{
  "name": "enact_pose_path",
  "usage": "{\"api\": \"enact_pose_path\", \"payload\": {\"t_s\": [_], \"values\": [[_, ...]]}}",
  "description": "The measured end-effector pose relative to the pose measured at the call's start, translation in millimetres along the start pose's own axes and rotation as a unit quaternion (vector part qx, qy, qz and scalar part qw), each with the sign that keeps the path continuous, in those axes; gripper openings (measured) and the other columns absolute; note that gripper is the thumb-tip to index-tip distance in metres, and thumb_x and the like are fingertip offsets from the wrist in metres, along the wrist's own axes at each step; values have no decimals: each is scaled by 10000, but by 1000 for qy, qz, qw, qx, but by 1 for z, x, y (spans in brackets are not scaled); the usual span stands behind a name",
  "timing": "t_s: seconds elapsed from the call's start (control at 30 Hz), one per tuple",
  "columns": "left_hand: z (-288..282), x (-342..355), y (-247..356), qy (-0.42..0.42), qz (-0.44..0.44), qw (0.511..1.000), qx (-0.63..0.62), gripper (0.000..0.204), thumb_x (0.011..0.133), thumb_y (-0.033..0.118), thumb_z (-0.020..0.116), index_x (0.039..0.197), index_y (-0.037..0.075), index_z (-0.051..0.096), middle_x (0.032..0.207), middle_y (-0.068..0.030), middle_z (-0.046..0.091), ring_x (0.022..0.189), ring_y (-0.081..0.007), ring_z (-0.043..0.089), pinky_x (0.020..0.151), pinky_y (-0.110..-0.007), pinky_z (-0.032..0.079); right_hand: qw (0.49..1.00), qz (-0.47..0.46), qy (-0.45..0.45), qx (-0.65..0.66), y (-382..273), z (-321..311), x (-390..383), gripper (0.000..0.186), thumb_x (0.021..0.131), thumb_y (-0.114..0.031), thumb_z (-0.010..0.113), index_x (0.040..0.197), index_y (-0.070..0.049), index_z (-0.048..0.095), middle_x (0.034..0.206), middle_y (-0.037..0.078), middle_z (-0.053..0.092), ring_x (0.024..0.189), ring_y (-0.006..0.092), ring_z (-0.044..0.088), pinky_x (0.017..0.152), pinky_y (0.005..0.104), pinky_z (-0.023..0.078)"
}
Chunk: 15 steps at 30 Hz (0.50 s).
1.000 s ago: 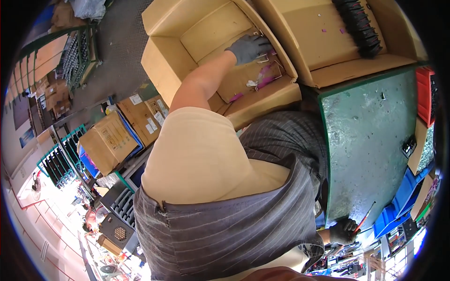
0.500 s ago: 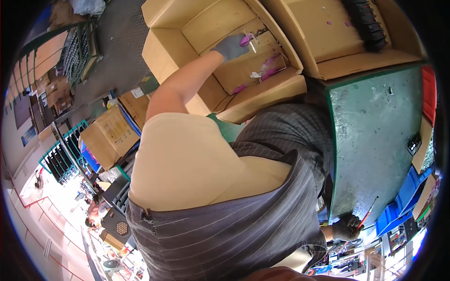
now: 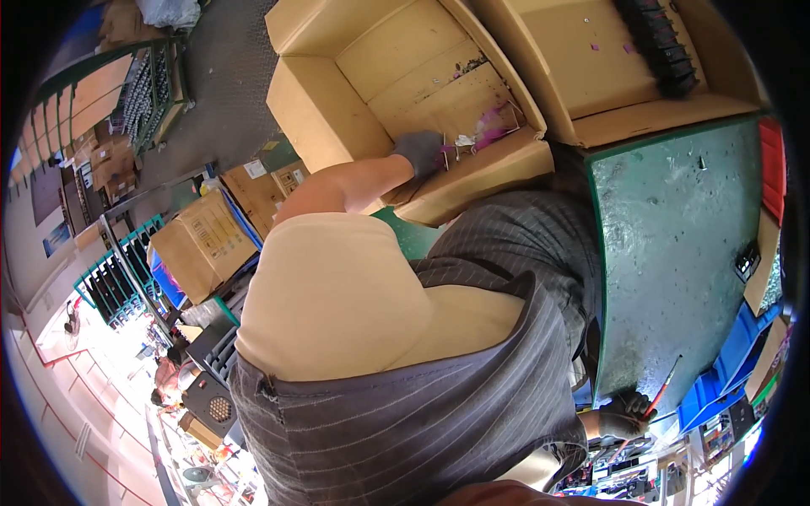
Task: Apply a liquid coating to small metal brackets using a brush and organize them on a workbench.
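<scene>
Closed grip, left hand [image 3: 419, 152]: grey glove, upper centre of the frame, fingers curled around a small white-and-clear part [image 3: 463, 143] at the near inside wall of an open cardboard box [image 3: 337, 126]; bare forearm runs down and left from it to a cream short sleeve. Pink and purple pieces [image 3: 492, 126] lie in the same box, just right of the held part, on the box floor against the near wall; dark small scraps sit further up the floor. Closed grip, right hand [image 3: 622, 413]: dark glove, lower right of the frame, wrapped around the handle of a thin tool with a red shaft [image 3: 664, 388] that slants up and right over the near edge of the green table [image 3: 666, 253]; what kind of tool it is cannot be told. Table surface: worn green top, right of centre, with a few small dark bits on it. Second cardboard box [image 3: 591, 51]: top centre-right, open, touching the first box, with a black ribbed item [image 3: 654, 38] along its right side and a few purple flecks on its floor. Red bin [image 3: 772, 160] at the right edge; blue bins [image 3: 734, 354] below it. Printed carton [image 3: 202, 244] at the left, beside green racks [image 3: 110, 278]. Grey striped apron [image 3: 422, 405] fills the lower centre. Another person [image 3: 164, 384] shows small at the lower left.
</scene>
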<state>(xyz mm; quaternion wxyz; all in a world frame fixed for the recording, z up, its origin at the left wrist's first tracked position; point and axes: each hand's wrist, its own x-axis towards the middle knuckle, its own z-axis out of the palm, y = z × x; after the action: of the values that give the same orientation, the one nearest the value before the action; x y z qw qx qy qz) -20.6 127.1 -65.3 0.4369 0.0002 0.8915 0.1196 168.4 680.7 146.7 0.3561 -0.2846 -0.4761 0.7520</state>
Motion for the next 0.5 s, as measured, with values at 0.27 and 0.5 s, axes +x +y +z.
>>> {"api": "enact_pose_path", "payload": {"t_s": [0.27, 0.5], "values": [[-9, -15, 9, -21, -26, 998, -45, 408, 780, 368, 565, 1030, 47, 533, 1058, -195, 555, 978, -331, 572, 808, -423, 465, 994, 75, -70, 24, -4, -9, 4, 226, 798, -199, 472, 812, 8, 561, 644, 37, 374, 503, 127, 316, 482, 236, 278], [2, -15, 12, 49, -30, 998, 28, 396, 780, 337, 567, 1042, 47, 499, 1081, -193, 538, 967, -334, 576, 801, -414, 467, 999, 14, 16, -48, -1, -5, 1, 217, 737, -163, 480, 850, -1, 570, 638, 34, 364, 510, 124, 319, 462, 242, 269]]}}
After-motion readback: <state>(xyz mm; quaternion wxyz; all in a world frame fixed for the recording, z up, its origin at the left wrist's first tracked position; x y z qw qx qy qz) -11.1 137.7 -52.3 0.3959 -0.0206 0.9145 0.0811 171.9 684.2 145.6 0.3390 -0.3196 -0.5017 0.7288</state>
